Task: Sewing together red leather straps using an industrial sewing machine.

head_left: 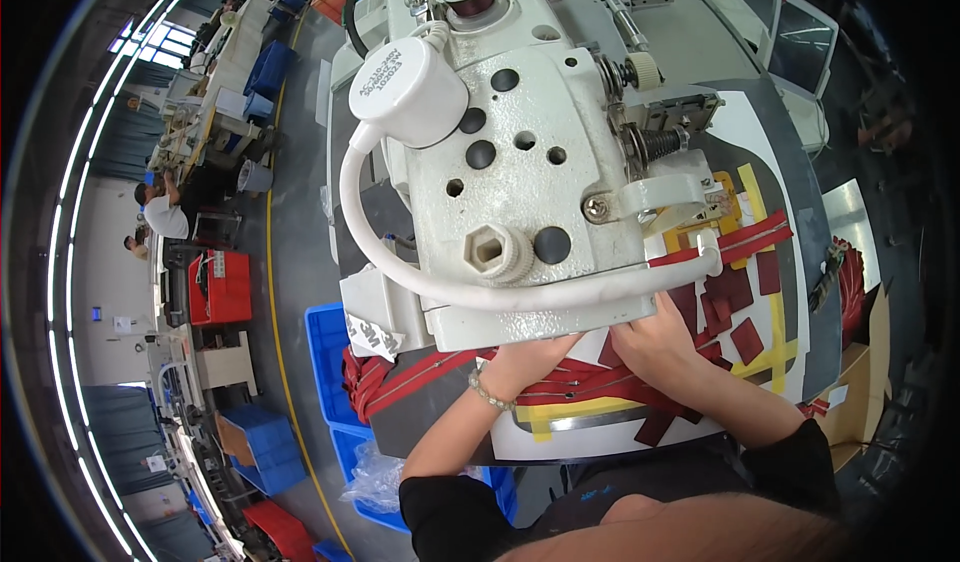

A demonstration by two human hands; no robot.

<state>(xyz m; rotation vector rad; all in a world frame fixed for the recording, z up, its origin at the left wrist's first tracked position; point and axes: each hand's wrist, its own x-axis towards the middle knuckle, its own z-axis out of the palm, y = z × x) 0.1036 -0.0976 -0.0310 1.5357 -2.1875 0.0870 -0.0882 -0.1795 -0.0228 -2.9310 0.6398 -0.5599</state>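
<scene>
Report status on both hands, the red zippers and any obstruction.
Left hand by the red zippers, fingertips hidden. Right hand also there, grip unclear. Sewing machine head overhead, blocking view of the contact.

My black shirt (655,477) has short sleeves (452,514) and a small blue marking (597,493). A beaded bracelet (482,392) circles my left wrist (499,381).

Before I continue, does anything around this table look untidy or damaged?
Small dark-red fabric pieces lie scattered at differing angles on the flat white sheet, looking disordered. Crumpled clear plastic film bunches up untidily at the blue plastic bin. I see no obvious damage.
</scene>
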